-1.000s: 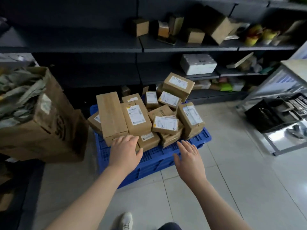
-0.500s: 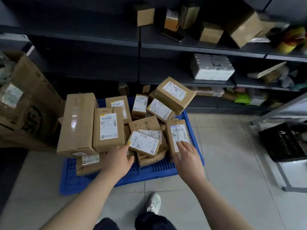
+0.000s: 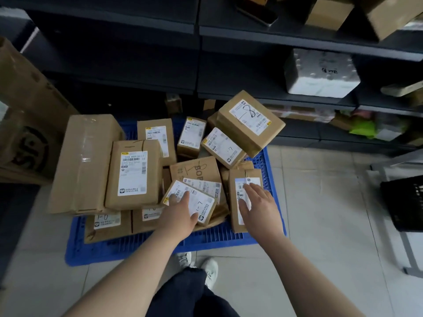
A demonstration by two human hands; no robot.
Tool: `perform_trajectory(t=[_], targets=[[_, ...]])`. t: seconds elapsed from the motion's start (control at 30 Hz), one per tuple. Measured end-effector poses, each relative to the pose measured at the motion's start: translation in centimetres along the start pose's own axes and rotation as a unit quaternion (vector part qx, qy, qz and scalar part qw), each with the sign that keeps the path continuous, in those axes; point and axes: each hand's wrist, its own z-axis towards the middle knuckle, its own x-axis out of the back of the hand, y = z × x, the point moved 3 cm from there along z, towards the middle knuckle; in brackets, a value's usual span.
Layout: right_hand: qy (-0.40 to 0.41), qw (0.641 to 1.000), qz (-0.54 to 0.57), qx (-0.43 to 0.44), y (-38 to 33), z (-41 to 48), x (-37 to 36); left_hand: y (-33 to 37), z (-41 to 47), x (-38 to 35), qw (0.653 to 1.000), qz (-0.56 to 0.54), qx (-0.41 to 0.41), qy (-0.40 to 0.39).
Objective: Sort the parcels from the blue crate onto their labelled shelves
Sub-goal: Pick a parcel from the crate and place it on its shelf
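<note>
I record both arms bare, stretched forward and down. My left hand (image 3: 180, 213) lies palm down, fingers extended, thumb spread to the right. My right hand (image 3: 258, 207) lies palm down, fingers straight and close together, thumb splayed left. The hands are near, not touching.

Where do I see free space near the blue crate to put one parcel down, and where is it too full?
Free: the tiled floor between the blue crate and the black basket; also the dark shelf behind the crate's left half looks bare. Crowded: the crate itself, piled with parcels.
</note>
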Motion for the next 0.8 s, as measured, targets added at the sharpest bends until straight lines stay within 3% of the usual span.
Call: perform_trajectory(t=[0.17, 0.3, 0.6, 0.8], targets=[[0.017, 1.0, 0.014, -0.012, 0.4, 2.1, 1.2, 1.3, 1.8, 2.0, 0.993, 0.108, -0.009, 0.047], [0.037, 0.999, 0.017, -0.008, 1.3, 4.7, 3.3, 4.1, 3.9, 4.7, 0.987, 0.132, -0.046, 0.081], [0.055, 0.998, -0.015, 0.012, 6.5, 15.8, 8.0, 15.1, 9.6, 7.0, 0.987, -0.015, -0.095, 0.129], [-0.006, 1.0, 0.0, 0.004, 10.9, 23.7, 7.6, 20.7, 14.0, 5.3, 0.986, -0.113, -0.041, 0.119]])
